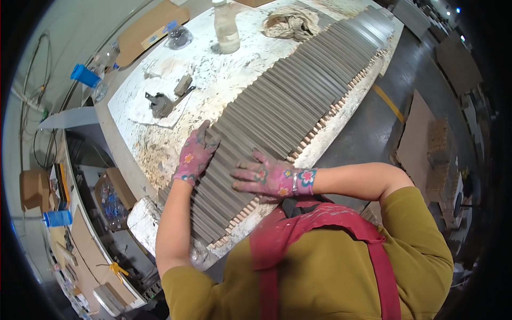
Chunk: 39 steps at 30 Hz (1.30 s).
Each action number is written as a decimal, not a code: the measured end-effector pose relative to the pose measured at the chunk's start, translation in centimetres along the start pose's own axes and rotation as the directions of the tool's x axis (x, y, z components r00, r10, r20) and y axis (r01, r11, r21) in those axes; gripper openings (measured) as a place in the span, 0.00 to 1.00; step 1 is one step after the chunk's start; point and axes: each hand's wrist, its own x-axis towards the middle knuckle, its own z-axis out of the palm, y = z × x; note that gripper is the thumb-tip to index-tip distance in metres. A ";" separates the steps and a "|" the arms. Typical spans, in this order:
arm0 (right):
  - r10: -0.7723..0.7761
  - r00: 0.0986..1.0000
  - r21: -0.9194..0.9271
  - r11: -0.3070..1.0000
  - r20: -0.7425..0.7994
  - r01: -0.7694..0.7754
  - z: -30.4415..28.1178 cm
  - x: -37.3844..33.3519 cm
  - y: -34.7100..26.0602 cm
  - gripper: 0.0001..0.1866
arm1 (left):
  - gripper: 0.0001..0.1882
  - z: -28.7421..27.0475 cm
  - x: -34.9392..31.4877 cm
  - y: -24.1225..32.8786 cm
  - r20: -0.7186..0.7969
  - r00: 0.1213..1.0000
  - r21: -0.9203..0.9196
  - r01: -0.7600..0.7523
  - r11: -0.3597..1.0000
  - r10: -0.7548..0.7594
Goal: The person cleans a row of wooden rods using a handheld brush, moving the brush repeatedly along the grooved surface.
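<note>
A long row of slim dark-grey sticks lies side by side across the table, their pale wood-coloured ends lined up along the near right edge. Both my hands wear pink flowered gloves with grey stains. My left hand rests on the row's far left edge, its fingers stretched out and slightly bent. Flat on the sticks near their pale ends lies my right hand, fingers spread and pointing left. Neither hand holds anything that I can see.
The stained white table carries a clear bottle, a crumpled cloth, a dark grimy lump and a small block. A blue cup stands at the left. Cardboard stands on the right.
</note>
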 end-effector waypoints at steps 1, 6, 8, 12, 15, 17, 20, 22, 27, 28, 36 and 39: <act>0.008 0.999 -0.044 0.999 0.051 -0.006 0.5 0.6 -0.6 0.41 | 0.30 -0.3 -0.1 -0.4 0.048 0.999 0.032 0.011 0.999 -0.013; 0.066 0.998 -0.040 0.997 0.019 -0.065 -0.9 0.1 -1.1 0.43 | 0.27 0.7 3.9 0.2 -0.043 0.995 -0.200 -0.097 0.975 0.090; 0.098 0.995 -0.018 0.995 -0.019 -0.099 -1.9 -1.2 0.1 0.44 | 0.28 2.2 5.3 2.9 -0.246 0.927 -0.091 -0.313 0.945 0.283; 0.309 0.951 0.021 0.951 0.003 -0.309 -1.5 -3.3 1.3 0.46 | 0.33 3.2 6.0 6.0 -0.037 0.981 0.122 -0.187 0.975 0.192; 0.295 0.955 0.010 0.955 -0.022 -0.295 -0.8 -3.2 0.5 0.47 | 0.35 2.2 6.7 4.9 0.140 0.981 0.260 -0.165 0.951 0.132; 0.248 0.968 0.048 0.968 -0.035 -0.247 -0.8 -2.9 0.5 0.47 | 0.35 2.8 8.2 4.3 0.020 0.974 0.192 -0.226 0.955 0.226; 0.328 0.942 0.031 0.945 -0.066 -0.327 -2.8 -4.3 1.5 0.49 | 0.36 4.3 10.0 6.3 -0.049 0.982 -0.267 -0.190 0.945 0.184; 0.443 0.896 0.028 0.896 -0.012 -0.443 -3.2 -5.7 2.8 0.51 | 0.36 5.6 10.4 7.9 -0.086 0.938 0.111 -0.325 0.939 0.335; 0.383 0.923 0.038 0.923 0.021 -0.384 -1.8 -6.4 2.4 0.51 | 0.34 3.9 12.3 7.6 0.124 0.963 0.333 -0.268 0.904 0.240; 0.395 0.919 0.040 0.918 0.016 -0.395 -1.9 -6.7 2.7 0.51 | 0.34 3.7 13.0 8.6 0.078 0.957 0.208 -0.290 0.934 0.280; 0.562 0.808 0.124 0.827 -0.178 -0.548 -0.9 -9.4 4.8 0.48 | 0.38 5.8 15.6 13.4 0.264 0.957 0.250 -0.190 0.950 0.122; 0.493 0.864 0.143 0.867 -0.101 -0.478 -2.1 -8.6 4.3 0.47 | 0.34 5.7 18.1 9.8 0.168 0.966 0.133 -0.219 0.967 0.196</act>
